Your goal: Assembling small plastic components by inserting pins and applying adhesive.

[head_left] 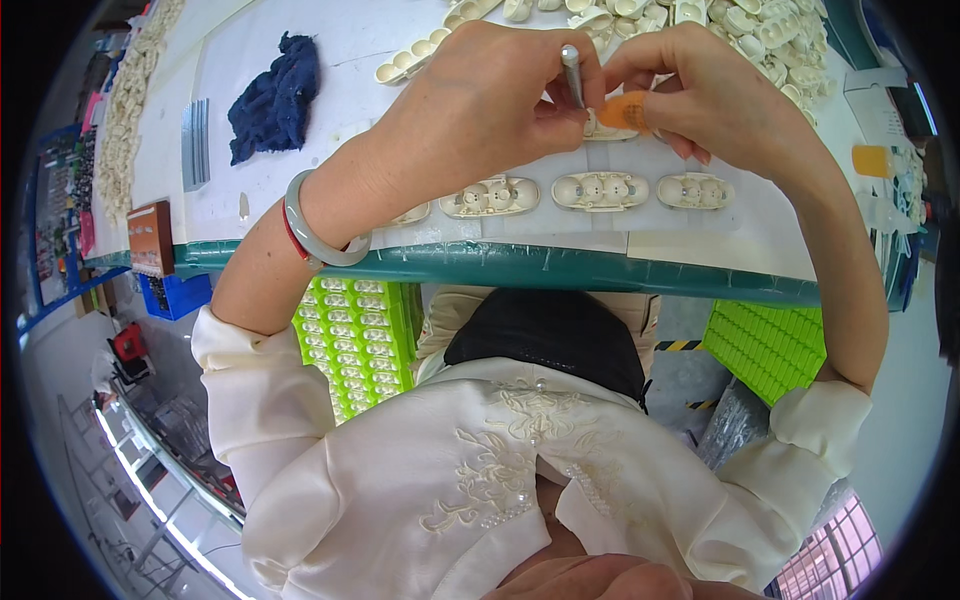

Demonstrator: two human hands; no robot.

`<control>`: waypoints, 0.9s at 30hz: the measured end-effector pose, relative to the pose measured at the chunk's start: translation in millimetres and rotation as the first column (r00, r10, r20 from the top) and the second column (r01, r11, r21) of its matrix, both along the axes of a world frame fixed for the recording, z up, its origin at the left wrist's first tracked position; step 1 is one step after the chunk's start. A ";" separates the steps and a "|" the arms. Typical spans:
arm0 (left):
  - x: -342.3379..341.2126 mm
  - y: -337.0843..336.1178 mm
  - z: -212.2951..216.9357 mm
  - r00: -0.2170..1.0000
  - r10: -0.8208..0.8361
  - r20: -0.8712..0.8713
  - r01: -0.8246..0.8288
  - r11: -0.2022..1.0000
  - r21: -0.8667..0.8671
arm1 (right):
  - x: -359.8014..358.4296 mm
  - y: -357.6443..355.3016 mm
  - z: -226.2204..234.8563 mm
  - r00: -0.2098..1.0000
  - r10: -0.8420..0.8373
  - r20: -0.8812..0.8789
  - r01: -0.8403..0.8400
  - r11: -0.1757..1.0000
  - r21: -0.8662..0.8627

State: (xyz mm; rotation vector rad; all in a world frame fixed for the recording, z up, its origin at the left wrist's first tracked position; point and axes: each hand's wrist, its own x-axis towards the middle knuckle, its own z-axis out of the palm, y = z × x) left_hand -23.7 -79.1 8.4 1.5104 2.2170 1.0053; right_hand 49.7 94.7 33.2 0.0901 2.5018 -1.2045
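Note:
My left hand [500, 95] is closed round a slim silver metal rod-like tool [571, 72], whose round end sticks up past the knuckles; its lower end is hidden. My right hand [705, 95] is bent close beside it, its fingers pinched together, with an orange finger cover [625, 112] on one digit. What the right fingertips hold, if anything, is hidden. Just under both hands lies a cream plastic case part [608, 131], partly covered by the fingers. Nearer to me, a row of similar cream parts with round hollows [600, 191] rests along the table edge.
A heap of cream parts [780, 50] covers the far right; more line the far left edge. A dark blue cloth [275, 100] and grey strips [196, 145] lie left. Below the green table edge [500, 262] stand bright green trays [355, 345]. A small yellow container [872, 160] is right.

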 end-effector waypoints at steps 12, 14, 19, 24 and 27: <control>5.1 3.9 5.0 0.979 0.112 0.172 -0.100 0.992 -0.081 | -25.4 5.4 6.0 0.909 -0.037 0.415 0.119 0.978 -0.173; -0.2 3.3 4.3 0.973 0.073 0.218 -0.065 0.997 -0.044 | -28.6 5.5 6.5 0.900 -0.044 0.434 0.132 0.976 -0.174; -31.0 -10.0 39.3 0.848 0.220 0.482 -0.311 0.943 0.117 | -37.2 -5.0 14.5 0.900 -0.003 0.436 0.021 0.999 -0.038; -39.3 -49.9 21.5 0.906 0.203 0.370 -0.249 0.965 0.080 | -41.6 -6.6 13.7 0.908 0.038 0.416 -0.031 0.999 -0.023; -24.1 -61.5 10.1 0.860 0.238 0.451 -0.289 0.956 0.047 | -35.3 -7.4 0.7 0.944 0.027 0.330 -0.022 1.000 -0.018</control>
